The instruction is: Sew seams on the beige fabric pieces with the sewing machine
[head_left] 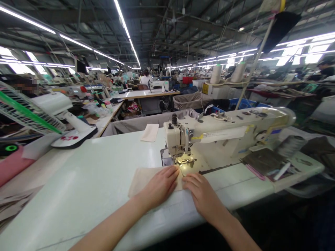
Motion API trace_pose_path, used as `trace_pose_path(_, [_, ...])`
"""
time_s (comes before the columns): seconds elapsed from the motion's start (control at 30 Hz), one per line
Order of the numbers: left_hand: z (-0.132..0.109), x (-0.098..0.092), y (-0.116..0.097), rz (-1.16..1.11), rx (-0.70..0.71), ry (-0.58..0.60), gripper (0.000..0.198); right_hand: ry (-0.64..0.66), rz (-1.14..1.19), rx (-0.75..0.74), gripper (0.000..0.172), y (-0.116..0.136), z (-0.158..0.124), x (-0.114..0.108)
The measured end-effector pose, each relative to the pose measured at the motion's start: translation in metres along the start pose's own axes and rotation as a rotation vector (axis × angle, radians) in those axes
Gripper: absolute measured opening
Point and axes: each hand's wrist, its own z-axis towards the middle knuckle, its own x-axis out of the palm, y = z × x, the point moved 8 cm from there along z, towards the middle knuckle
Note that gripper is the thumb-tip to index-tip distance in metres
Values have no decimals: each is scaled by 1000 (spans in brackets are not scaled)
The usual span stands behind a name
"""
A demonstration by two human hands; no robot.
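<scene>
A cream fabric piece (139, 179) lies on the pale green sewing table, its right end close to the lit needle area of a white sewing machine (222, 146). Pressing down on this fabric is my left hand (160, 185), laid flat with its fingertips close to the presser foot (185, 161). My right hand (200, 192) has its fingers bent and closed at the fabric's right edge, just in front of the foot. The thumb tip of that hand is hidden. Behind, left of the machine head, rests a smaller cream fabric piece (150, 132).
A white fan (65, 118) stands on the left. Dark folded fabric (264, 162) and a grey thread cone (291, 145) sit at the table's right end. Beyond the table are a grey cloth bin (154, 118) and a blue crate (248, 103). Other people work farther off.
</scene>
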Motion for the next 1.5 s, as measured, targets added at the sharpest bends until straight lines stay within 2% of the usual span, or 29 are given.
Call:
trace_pose_path(0.37, [10,-5,15,4,-84,33,35,34,-4,70,41,-6,14,14])
trace_pose_path(0.77, [14,-5,14,16,-125,49,31,-14,29,64,43,-7,15,12])
trace_pose_path(1.03, [11,-5,13,-49,-74,13,31,-17,18,71,45,-7,15,13])
trace_pose_path(1.23, [11,-6,17,-18,-40,-26,29,-17,1,86,39,-8,20,14])
trace_pose_path(1.37, [8,-3,10,67,-11,0,30,-12,-9,72,35,-6,19,13])
trace_pose_path(1.5, [-2,1,-9,114,9,32,27,-26,-42,56,39,-3,9,12])
